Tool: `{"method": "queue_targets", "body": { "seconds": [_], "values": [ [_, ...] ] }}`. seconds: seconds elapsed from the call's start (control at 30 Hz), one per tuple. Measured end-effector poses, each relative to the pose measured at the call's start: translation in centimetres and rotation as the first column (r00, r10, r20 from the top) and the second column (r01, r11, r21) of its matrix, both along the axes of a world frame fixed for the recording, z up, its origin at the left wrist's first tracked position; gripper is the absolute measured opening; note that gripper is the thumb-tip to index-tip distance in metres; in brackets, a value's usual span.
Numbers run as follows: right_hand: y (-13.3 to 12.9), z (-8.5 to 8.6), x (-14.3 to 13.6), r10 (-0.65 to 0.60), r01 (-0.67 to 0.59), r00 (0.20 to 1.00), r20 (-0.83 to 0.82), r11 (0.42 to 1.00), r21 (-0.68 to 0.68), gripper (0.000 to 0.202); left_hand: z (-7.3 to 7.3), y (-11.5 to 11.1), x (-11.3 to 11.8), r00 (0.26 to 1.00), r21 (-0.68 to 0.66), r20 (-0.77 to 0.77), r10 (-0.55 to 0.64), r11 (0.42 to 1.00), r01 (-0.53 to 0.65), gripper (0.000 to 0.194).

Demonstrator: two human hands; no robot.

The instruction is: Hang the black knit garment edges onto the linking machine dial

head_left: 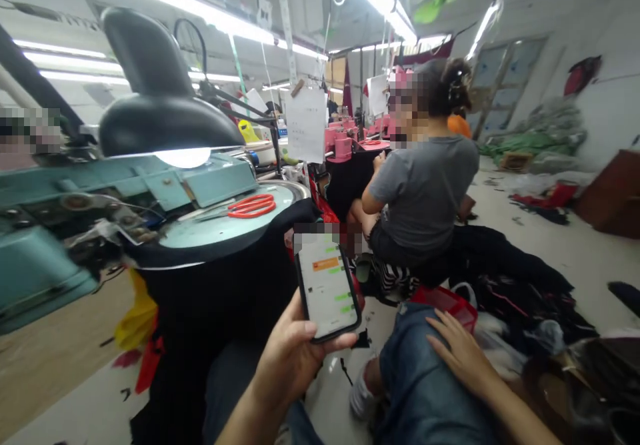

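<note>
A phone [327,291] with a lit chat screen is upright in my left hand [293,348], its lower part gripped between thumb and fingers. My right hand [463,351] lies flat on the knee of my blue jeans [415,365], fingers spread, with nothing in it. Left of the phone, black fabric [225,298] hangs from the round plate of a teal machine [215,178]. Red-handled scissors [251,206] rest on that plate.
A person in a grey shirt [425,191] sits ahead beside pink machines [343,139]. Dark cloth [515,285] is heaped on the floor to the right, near a red bag [447,305]. A black lamp [160,111] overhangs the teal machine.
</note>
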State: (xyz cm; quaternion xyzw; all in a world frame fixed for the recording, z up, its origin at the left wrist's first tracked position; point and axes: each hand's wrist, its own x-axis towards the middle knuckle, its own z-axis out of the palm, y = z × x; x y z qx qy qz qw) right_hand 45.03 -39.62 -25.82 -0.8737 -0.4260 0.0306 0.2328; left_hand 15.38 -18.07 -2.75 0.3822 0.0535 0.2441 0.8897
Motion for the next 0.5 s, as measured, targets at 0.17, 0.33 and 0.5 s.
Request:
{"method": "queue_targets", "body": {
  "seconds": [0.17, 0.33, 0.5],
  "values": [
    [1.9, 2.4, -1.1, 0.041, -0.045, 0.998, 0.052, 0.996, 0.078, 0.055, 0.3, 0.4, -1.5, 0.999, 0.074, -0.046, 0.0, 0.997, 0.003, 0.062],
    [5.0, 0.7, -3.3, 0.005, -0.013, 0.995, 0.097, 0.996, 0.086, 0.057, 0.1, 1.0, -1.4, 0.996, 0.121, -0.076, 0.051, 0.992, -0.041, 0.068],
    [6.3, -0.2, -4.8, -0.017, 0.002, 0.985, 0.174, 0.996, 0.086, 0.051, -1.0, 1.8, 0.2, 0.98, 0.138, -0.162, 0.112, 0.986, -0.09, 0.068]
  ]
}}
